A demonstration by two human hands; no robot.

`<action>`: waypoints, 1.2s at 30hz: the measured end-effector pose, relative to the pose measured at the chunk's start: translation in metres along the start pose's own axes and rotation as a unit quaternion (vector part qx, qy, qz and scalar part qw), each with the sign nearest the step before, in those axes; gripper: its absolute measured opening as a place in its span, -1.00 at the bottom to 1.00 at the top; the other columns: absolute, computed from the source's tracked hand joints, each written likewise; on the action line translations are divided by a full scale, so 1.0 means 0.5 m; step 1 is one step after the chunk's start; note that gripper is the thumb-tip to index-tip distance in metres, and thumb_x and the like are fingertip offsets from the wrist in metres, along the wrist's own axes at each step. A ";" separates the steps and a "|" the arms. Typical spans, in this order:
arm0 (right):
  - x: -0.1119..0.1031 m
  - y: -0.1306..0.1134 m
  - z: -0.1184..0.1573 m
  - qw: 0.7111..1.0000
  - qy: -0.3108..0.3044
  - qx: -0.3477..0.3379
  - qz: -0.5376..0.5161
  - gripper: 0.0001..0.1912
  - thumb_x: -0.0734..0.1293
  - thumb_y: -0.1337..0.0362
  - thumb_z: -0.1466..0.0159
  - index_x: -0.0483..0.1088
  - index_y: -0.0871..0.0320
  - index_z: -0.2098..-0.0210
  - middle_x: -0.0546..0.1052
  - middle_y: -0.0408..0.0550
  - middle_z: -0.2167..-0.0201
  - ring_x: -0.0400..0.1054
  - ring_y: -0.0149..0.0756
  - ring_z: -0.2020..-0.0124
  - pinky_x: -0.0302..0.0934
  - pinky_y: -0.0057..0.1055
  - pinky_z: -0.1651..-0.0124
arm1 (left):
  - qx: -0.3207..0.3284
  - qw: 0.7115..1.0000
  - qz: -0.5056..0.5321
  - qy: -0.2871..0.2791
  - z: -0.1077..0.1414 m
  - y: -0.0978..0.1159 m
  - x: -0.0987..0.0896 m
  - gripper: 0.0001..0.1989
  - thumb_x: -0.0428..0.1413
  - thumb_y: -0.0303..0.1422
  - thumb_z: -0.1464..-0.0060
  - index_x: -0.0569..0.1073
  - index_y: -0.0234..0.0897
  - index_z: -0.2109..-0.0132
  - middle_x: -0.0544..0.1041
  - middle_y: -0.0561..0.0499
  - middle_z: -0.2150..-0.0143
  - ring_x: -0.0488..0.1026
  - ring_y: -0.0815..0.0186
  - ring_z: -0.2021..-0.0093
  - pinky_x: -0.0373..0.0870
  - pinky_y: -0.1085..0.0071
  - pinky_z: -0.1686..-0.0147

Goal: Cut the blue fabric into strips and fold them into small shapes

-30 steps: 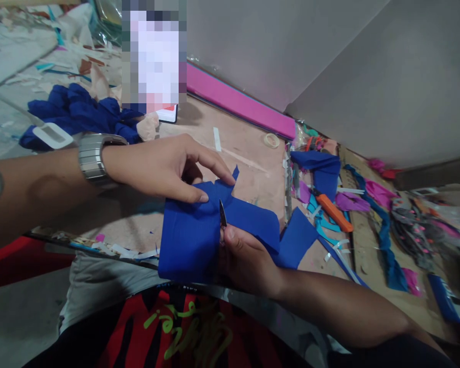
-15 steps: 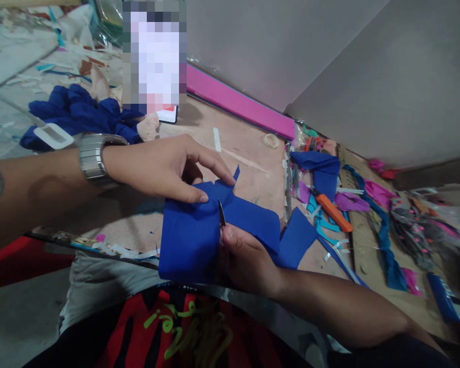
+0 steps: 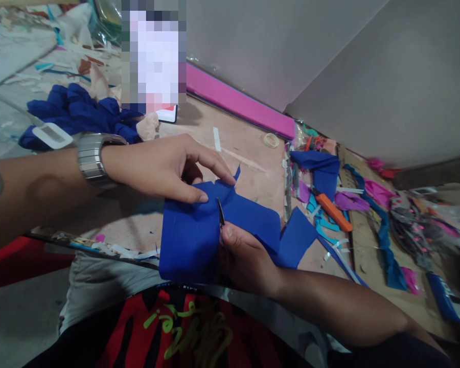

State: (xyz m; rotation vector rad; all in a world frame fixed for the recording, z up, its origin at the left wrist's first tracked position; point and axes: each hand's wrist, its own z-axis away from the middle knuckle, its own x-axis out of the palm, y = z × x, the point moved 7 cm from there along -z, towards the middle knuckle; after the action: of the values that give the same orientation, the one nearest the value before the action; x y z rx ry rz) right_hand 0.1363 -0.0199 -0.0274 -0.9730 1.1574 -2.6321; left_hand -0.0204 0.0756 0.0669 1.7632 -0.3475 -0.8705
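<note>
A folded piece of blue crepe paper (image 3: 187,235) lies over the table's near edge, slit between its left part and a strip on the right. My left hand (image 3: 168,163), wearing a metal watch, pinches the paper's far edge between thumb and fingers. My right hand (image 3: 245,255) is closed around a pair of scissors (image 3: 221,212). Their dark blade points away from me and rests in the slit, just short of my left thumb. The scissor handles are hidden in my palm and under the paper. Another blue piece (image 3: 297,237) sits to the right.
Bunched blue paper (image 3: 80,112) lies at the left, near a white cable (image 3: 53,135). A pink bar (image 3: 237,99) runs along the wall. An orange cutter (image 3: 333,212) and coloured scraps are at right. A tape ring (image 3: 271,140) lies farther back.
Almost nothing differs. The scissors and my right hand have shifted very slightly to the left, while my left hand keeps its place on the paper.
</note>
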 end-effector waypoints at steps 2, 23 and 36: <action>0.004 -0.004 -0.001 1.000 -0.001 -0.010 0.000 -0.49 0.50 -0.14 -0.24 0.29 0.13 0.38 0.27 -0.27 0.55 0.02 -0.46 0.53 -0.12 -0.44 0.43 | 0.000 1.000 0.003 -0.001 0.000 0.000 0.000 -0.56 0.36 -0.37 -0.07 0.65 -0.11 -0.12 0.64 -0.13 -0.13 0.58 0.35 0.27 0.51 0.48 0.31; 0.022 -0.013 -0.004 1.000 -0.014 -0.018 -0.018 -0.57 0.52 -0.11 -0.21 0.47 0.10 0.21 0.51 -0.10 0.40 0.41 -0.19 0.23 0.33 -0.29 0.18 | -0.005 1.000 -0.004 -0.020 0.000 0.003 0.015 -0.59 0.29 -0.38 -0.12 0.64 -0.11 -0.13 0.63 -0.10 -0.13 0.60 0.33 0.21 0.46 0.53 0.32; 0.032 -0.019 0.000 0.999 -0.007 -0.024 -0.024 -0.55 0.52 -0.09 -0.21 0.51 0.07 0.08 0.61 -0.03 0.28 0.49 -0.09 0.07 0.42 -0.18 0.03 | -0.025 0.999 0.014 -0.045 0.003 0.005 0.042 -0.58 0.29 -0.42 -0.11 0.64 -0.12 -0.13 0.62 -0.11 -0.13 0.54 0.39 0.32 0.41 0.49 0.34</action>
State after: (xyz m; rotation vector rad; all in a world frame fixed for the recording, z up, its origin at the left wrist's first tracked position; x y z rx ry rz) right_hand 0.1250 -0.0186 -0.0127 -1.0372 1.2144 -2.6417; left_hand -0.0064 0.0610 0.0610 1.6733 -0.4060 -0.9334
